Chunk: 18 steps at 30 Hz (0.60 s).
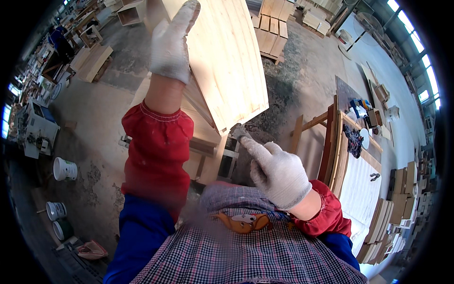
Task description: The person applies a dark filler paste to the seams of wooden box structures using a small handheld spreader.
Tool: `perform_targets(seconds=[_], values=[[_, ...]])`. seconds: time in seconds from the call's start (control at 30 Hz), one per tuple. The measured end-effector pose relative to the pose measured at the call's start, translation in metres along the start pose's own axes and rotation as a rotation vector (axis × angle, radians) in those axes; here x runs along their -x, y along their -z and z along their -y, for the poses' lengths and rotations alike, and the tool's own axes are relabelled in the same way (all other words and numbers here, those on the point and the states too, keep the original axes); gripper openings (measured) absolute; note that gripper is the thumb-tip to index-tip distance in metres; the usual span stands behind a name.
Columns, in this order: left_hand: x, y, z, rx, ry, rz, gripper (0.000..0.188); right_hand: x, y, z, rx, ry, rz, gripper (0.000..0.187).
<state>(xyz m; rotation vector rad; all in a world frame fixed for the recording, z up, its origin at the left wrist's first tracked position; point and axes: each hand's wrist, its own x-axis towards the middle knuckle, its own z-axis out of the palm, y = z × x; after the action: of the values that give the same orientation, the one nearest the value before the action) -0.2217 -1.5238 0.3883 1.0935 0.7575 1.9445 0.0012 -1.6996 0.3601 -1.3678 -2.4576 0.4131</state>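
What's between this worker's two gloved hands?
In the head view, a pale wooden panel lies between the left hand and the right hand, its near edge close to the right hand's fingertips.

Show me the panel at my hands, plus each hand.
Panel (227, 61), head view: middle of its broad face.
Left hand (170, 48), head view: its middle, above the wrist.
Right hand (282, 177), head view: its middle.
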Motion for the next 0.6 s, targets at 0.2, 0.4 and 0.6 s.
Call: perform_targets(seconds=[0.2,0.4,0.6], values=[[0.006,-0.003,-0.013,0.07,-0.086,0.339,0.045,0.002,0.002,0.003,-0.111,0.015,-0.057,0.048],[0.0,-0.004,-0.006,-0.004,0.014,-0.012,0.051,0.003,-0.002,0.001,-0.108,-0.016,-0.013,0.045],[-0.004,0.001,-0.001,-0.051,0.005,0.005,0.052,-0.006,-0.006,-0.011,-0.124,0.029,-0.095,0.049]])
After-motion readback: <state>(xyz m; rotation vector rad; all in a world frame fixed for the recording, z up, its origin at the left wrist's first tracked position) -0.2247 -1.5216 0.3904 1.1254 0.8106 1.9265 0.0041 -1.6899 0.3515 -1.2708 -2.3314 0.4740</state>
